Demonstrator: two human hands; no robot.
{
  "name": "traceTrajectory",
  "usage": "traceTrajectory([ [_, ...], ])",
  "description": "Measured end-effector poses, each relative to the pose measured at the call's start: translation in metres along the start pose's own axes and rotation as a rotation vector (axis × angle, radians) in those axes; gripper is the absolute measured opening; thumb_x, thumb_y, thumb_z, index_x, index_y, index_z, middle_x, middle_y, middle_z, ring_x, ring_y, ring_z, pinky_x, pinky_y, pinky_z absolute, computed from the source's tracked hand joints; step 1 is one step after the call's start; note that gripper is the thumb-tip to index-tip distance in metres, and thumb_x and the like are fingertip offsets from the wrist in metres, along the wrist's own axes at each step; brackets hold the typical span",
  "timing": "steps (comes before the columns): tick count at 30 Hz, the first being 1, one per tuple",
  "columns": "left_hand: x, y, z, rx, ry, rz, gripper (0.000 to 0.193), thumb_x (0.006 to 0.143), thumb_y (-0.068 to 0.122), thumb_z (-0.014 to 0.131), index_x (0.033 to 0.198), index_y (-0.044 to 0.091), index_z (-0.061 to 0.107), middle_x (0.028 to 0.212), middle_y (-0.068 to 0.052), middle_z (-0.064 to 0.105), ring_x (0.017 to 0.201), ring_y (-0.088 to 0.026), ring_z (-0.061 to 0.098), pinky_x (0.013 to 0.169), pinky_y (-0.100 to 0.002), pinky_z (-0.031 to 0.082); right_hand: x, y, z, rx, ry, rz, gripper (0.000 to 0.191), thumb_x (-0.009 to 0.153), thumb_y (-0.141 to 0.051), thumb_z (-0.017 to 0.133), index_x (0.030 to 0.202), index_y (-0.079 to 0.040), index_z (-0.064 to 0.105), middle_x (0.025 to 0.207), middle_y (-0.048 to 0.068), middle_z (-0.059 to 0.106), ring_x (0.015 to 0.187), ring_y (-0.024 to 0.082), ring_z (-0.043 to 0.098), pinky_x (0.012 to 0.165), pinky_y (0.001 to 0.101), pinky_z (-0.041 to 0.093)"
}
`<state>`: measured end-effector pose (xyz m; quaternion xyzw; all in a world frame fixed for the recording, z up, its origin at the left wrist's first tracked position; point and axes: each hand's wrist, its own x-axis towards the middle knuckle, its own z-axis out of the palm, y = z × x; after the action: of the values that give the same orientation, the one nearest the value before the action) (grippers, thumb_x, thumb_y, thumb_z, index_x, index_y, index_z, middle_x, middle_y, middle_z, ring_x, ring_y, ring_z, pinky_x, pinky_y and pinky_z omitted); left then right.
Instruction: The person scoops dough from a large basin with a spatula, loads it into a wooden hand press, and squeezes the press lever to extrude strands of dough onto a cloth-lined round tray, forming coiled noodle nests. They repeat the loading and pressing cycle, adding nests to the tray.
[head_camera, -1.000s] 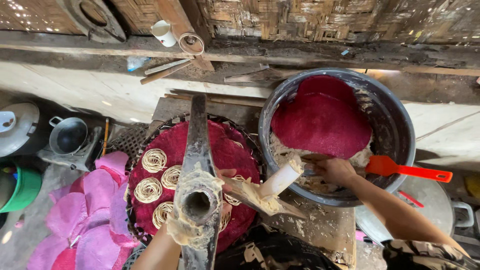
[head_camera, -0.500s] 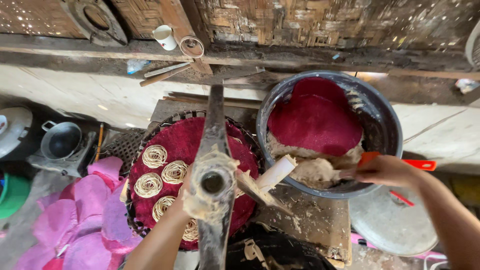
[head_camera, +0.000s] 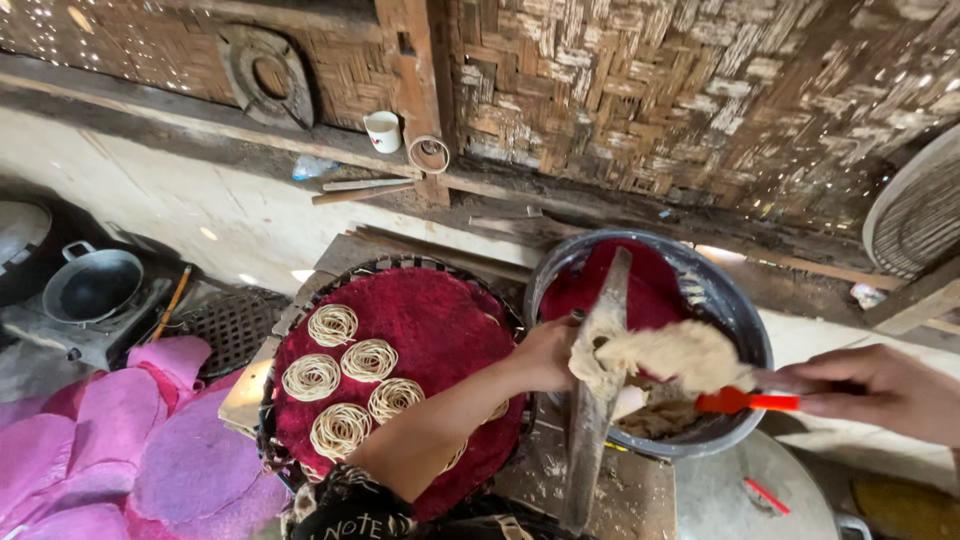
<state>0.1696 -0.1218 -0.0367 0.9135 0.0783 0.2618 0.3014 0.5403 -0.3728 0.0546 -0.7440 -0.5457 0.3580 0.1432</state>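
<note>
**Dough scooped toward the press, above the grey tub**

We cannot see all of the left hand (head_camera: 548, 352): the wooden press (head_camera: 592, 400) covers its fingertips, so we cannot tell how tightly they close, only that the hand wraps the upper part of the press. The lower end of the press is lost against dark clutter at the bottom edge. The right hand (head_camera: 880, 388) is cut at the wrist by the right edge of the picture. The blade of the red spatula (head_camera: 745, 401) is hidden under the lump of dough (head_camera: 680, 355); only its handle shows. What lies at the bottom of the grey tub (head_camera: 745, 320) is hard to make out beyond a red cloth lining and pale dough scraps.

We count six full noodle coils (head_camera: 340, 380) on the round tray (head_camera: 400, 265), which is covered with a dark red cloth; a further coil or two are partly hidden by the left forearm. There is one tub, one spatula, one press, one white cup (head_camera: 382, 131) on the ledge, and one dark pot (head_camera: 92, 285) at far left. Several pink cloth rounds (head_camera: 130, 440) lie piled at lower left; their number is unclear.

The left forearm reaches across the tray to the press. The right hand comes in level from the right, its fingers closed on the spatula handle, with the dough just beside the press top, over the tub.
</note>
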Motion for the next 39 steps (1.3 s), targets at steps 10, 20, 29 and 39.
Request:
traceTrajectory([
  [10,0.012,0.022,0.004,0.092,-0.113,-0.268,0.053,0.071,0.036,0.080,0.118,0.013,0.073,0.122,-0.015,0.069,0.107,-0.037,0.069,0.092,-0.044,0.057,-0.016,-0.201,0.027,-1.205,0.097,0.177,0.051,0.099,-0.053,0.051,0.147,-0.036,0.052,0.123,-0.001,0.068,0.094,0.014,0.073,0.067,0.0312,0.064],
  [20,0.012,-0.038,-0.001,-0.088,-0.111,-0.568,0.061,0.069,0.038,0.079,0.124,0.015,0.067,0.118,-0.016,0.072,0.103,-0.034,0.073,0.089,-0.043,0.061,-0.033,-0.175,0.047,-1.328,0.450,-0.524,0.057,0.090,-0.030,0.057,0.146,-0.025,0.048,0.094,0.001,0.065,0.077,0.020,0.067,0.063,0.0367,0.053],
  [29,0.006,-0.024,0.001,0.027,0.052,-0.255,0.054,0.067,0.039,0.082,0.114,0.012,0.074,0.119,-0.016,0.071,0.105,-0.037,0.069,0.089,-0.045,0.056,-0.047,-0.178,0.031,-1.214,0.881,-0.670,0.025,0.092,-0.038,0.070,0.104,-0.017,0.072,0.090,-0.001,0.069,0.074,0.019,0.067,0.066,0.0352,0.051],
  [39,0.018,-0.001,0.012,0.078,-0.089,-0.394,0.047,0.070,0.034,0.080,0.111,0.012,0.075,0.117,-0.017,0.071,0.107,-0.039,0.067,0.091,-0.046,0.054,-0.006,-0.198,0.074,-1.253,0.714,-0.820,0.032,0.079,-0.012,0.067,0.111,-0.013,0.071,0.084,0.000,0.068,0.079,0.021,0.071,0.069,0.0360,0.056],
])
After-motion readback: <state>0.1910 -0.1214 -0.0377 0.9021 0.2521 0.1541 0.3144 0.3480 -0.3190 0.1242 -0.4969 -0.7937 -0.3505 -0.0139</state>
